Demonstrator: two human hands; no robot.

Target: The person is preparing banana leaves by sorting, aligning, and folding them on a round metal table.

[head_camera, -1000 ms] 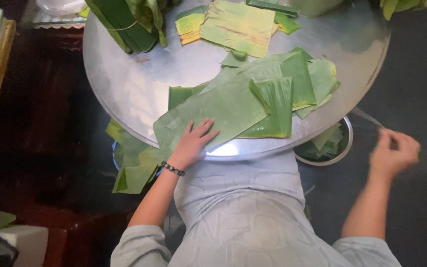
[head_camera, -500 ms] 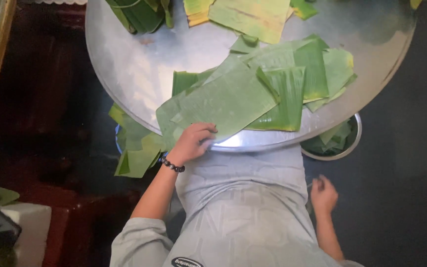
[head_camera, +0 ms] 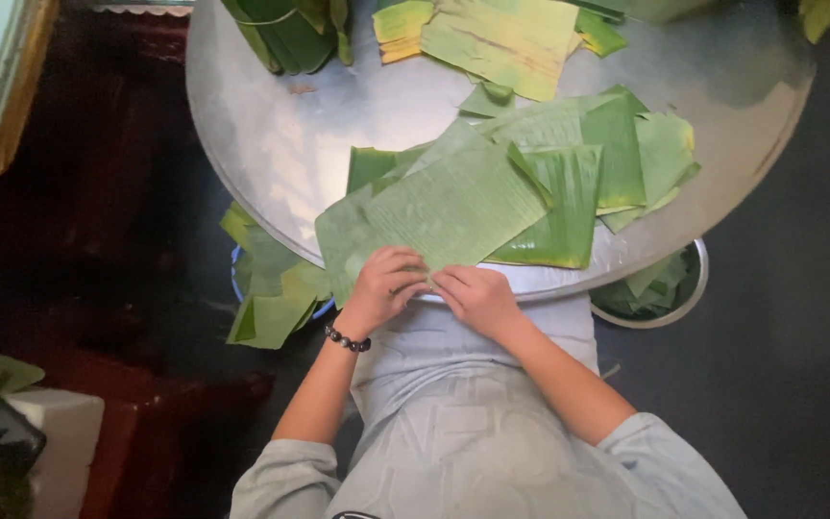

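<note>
Your left hand (head_camera: 383, 288) and right hand (head_camera: 476, 296) meet, fingers pinching the near edge of the top leaf (head_camera: 444, 207) at the tray (head_camera: 271, 144) rim; its long axis runs away up-right, both hands equally near.

Pale grey long-sleeved top (head_camera: 473, 452); dark beaded bracelet (head_camera: 347, 339) on left wrist

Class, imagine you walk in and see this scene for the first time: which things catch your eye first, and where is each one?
First, the large pale banana leaf piece at the near edge of the round metal tray table, with the left hand and right hand meeting on its near edge. Behind it lies a spread of darker cut leaf pieces, and at the far left edge stands a tied bundle of folded leaves.
</note>
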